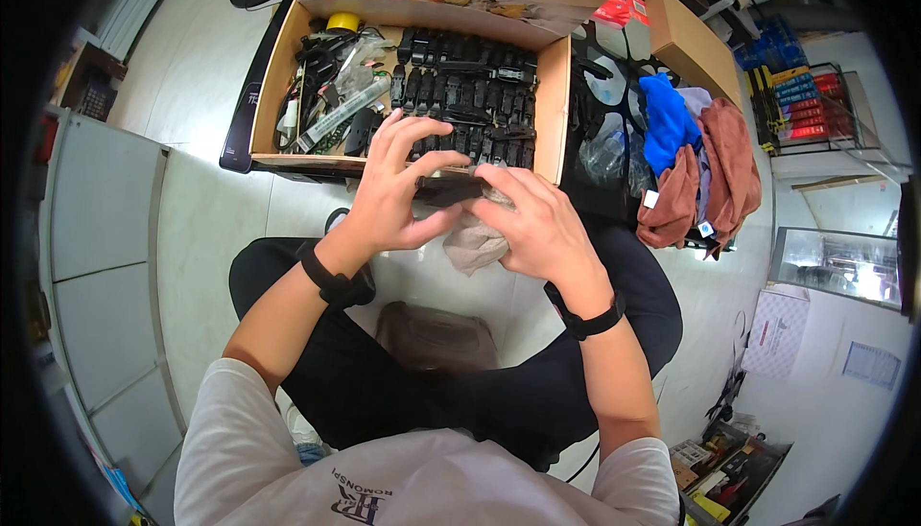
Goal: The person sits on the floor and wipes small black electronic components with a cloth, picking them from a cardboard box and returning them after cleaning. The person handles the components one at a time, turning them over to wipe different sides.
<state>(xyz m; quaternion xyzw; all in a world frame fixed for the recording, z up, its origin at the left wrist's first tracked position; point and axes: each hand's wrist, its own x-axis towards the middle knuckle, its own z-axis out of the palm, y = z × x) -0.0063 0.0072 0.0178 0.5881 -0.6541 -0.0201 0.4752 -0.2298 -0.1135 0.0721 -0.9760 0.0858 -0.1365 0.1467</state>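
In front of the box, my left hand (389,195) curls its thumb and forefinger around a small flat black object (443,189), the other fingers raised. What kind of object it is, I cannot make out. My right hand (532,214) grips a crumpled grey-beige cloth (474,244), its fingers against the object's right end. Just beyond, an open cardboard box (554,109) holds rows of small black devices (460,94) on its right side. Its left side has a jumble of cables, clear plastic bags (363,61) and a yellow roll (342,23).
Blue and reddish-brown cloths (729,157) lie heaped right of the box, beside a clear plastic bag (604,157). A brown carton (696,42) stands behind them. White cabinets (101,229) line the left. A brownish bag-like thing (436,336) lies on the floor between my legs.
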